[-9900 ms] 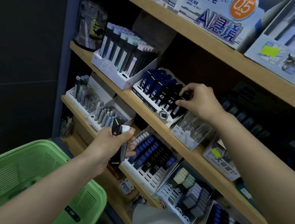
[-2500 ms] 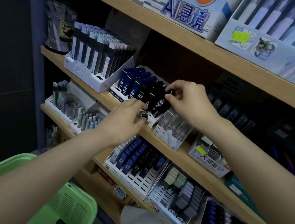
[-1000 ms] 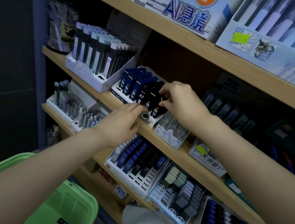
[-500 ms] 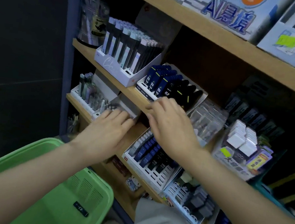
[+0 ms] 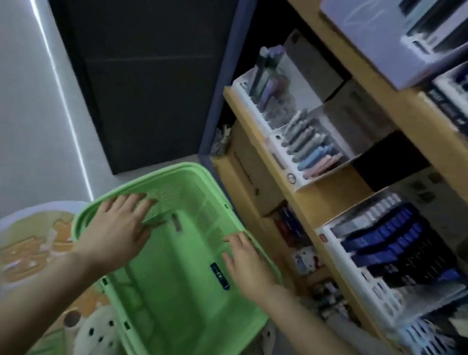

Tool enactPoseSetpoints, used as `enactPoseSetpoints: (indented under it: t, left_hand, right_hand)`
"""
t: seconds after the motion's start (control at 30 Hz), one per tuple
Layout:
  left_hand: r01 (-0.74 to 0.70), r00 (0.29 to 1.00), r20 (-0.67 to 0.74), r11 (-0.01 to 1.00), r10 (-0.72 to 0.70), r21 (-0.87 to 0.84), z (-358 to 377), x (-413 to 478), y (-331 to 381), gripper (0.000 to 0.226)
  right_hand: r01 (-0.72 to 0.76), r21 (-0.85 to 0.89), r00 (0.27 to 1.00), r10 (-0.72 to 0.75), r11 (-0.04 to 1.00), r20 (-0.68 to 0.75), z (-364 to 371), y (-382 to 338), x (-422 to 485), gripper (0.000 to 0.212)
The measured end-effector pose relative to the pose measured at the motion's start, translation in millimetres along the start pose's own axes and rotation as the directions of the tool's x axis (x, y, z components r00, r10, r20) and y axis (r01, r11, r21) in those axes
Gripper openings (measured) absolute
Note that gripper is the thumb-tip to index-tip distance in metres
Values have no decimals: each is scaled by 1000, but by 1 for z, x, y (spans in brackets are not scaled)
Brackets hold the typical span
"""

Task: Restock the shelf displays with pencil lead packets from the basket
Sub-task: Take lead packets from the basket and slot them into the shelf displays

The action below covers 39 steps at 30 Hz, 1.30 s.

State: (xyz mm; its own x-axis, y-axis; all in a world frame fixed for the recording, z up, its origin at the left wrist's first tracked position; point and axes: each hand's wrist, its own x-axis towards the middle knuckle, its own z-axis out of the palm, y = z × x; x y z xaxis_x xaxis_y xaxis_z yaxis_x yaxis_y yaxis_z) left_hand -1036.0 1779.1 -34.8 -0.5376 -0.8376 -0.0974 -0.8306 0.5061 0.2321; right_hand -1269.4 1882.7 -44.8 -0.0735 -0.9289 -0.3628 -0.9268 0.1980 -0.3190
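A person's left hand [image 5: 117, 228] and right hand [image 5: 246, 262] hovered over the green basket [image 5: 182, 311], fingers spread, holding nothing. A dark pencil lead packet [image 5: 220, 276] lay inside, just beside the right hand

I'm in a stationery shop: light wooden shelves [image 5: 321, 207] carry white slotted display trays [image 5: 286, 157] packed with blue lead packets [image 5: 380, 238], beside my green plastic shopping basket [image 5: 169, 167].

Nothing legible. Dark packet [image 5: 220, 276] inside the green basket [image 5: 183, 303] bears white print, blurred past reading. Round mark on the white display tray [image 5: 291, 177] right of basket, also unreadable.
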Motion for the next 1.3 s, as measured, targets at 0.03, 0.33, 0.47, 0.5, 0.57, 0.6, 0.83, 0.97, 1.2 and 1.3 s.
enactPoseSetpoints:
  t: [0.03,0.33,0.47,0.5,0.57,0.6,0.83,0.97,1.2,1.3]
  left_hand:
    - [25,1000,-8,999,-25,-24,8,5,-11,50]
    - [-92,995,16,985,95,-145,63,45,-35,50]
    - [93,961,275,942,-1,-322,112,64,-20,47]
    - [209,933,351,916,-83,-341,128,71,-21,49]
    - [386,864,461,854,-202,-349,160,82,-24,55]
    - [450,837,487,819,-249,-355,175,87,-26,58]
    - [733,644,572,622,-507,-275,229,91,-25,69]
    - [686,712,417,686,-565,-243,241,96,-21,58]
    - [687,719,329,697,-612,-205,256,96,-14,26]
    - [706,700,425,647,-574,-289,259,94,-5,24]
  right_hand:
    - [-55,58,997,52,997,51,20,3,12,36]
    - [-578,172,809,533,798,246,167,46,62,50]
    - [-592,143,805,572,793,160,200,50,68,51]
    - [-595,127,803,581,793,134,207,49,71,51]
    - [-595,44,803,591,802,77,216,50,75,46]
    - [-581,7,812,580,814,60,220,50,76,42]
    - [-436,194,900,428,879,83,224,48,96,26]
    - [-408,420,910,398,811,116,221,40,121,23]
    - [-410,608,905,386,680,179,218,39,138,25]
    - [-409,727,893,405,552,195,213,38,142,26]
